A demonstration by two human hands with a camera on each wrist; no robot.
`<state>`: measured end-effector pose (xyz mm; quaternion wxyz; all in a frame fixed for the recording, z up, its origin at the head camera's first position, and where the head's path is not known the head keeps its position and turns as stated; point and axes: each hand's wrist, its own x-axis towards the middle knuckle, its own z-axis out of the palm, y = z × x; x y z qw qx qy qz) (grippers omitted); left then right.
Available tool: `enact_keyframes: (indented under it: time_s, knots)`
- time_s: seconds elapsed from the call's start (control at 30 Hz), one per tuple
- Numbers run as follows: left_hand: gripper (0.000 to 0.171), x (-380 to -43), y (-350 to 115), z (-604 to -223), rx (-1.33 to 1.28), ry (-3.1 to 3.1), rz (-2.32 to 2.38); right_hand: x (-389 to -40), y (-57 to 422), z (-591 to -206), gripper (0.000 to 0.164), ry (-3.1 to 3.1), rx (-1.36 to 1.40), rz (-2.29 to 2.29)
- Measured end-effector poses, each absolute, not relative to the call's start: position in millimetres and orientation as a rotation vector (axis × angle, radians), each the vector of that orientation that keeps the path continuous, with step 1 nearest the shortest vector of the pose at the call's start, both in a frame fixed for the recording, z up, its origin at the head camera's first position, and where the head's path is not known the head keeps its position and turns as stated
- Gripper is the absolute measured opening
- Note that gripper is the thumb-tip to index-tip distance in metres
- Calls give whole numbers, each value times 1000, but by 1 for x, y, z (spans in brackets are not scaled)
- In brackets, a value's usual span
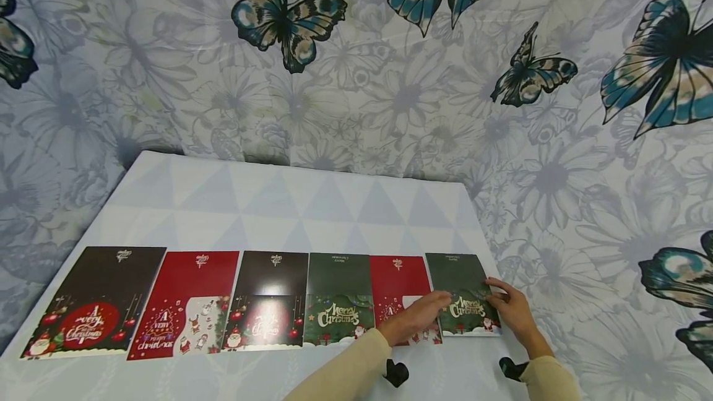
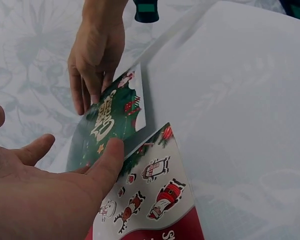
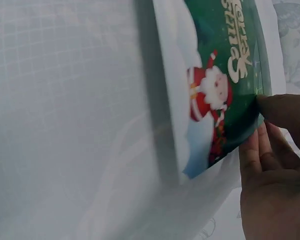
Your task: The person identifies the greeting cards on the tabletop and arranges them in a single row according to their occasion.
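Note:
At the right end of a row of Christmas cards lies a green card (image 1: pixel 458 272) with "Merry Christmas" lettering and a small Santa. My right hand (image 1: pixel 515 309) pinches its right edge; in the right wrist view the thumb is on the printed face and the fingers (image 3: pixel 262 150) lie behind the edge. There the card's white lower border stands over a shadow on the table. My left hand (image 1: pixel 414 317) reaches across a red card (image 1: pixel 397 271), partly hiding it. One straight finger (image 2: pixel 109 162) touches the green card's left edge in the left wrist view, the others spread apart.
Left of the hands lie another green card (image 1: pixel 338 277), a black card (image 1: pixel 274 274), a red card (image 1: pixel 214 274) and a larger black card (image 1: pixel 119 277). They rest on a table (image 1: pixel 312 197) with a triangle-patterned cover. Behind it hangs butterfly-printed cloth (image 1: pixel 401 122).

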<state>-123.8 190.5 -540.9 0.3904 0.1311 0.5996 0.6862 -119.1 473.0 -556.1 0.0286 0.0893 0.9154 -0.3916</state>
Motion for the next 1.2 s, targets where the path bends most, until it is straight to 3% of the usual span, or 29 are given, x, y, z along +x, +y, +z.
enact_keyframes:
  time_s: [0.6,1.2]
  knots:
    - [41,-130,185,-541,273,1701,1840,-123,467,-549,48,2762,318,-1375]
    - [43,-144,165,-543,341,1857,1853,-127,444,-544,54,2624,223,-1664]
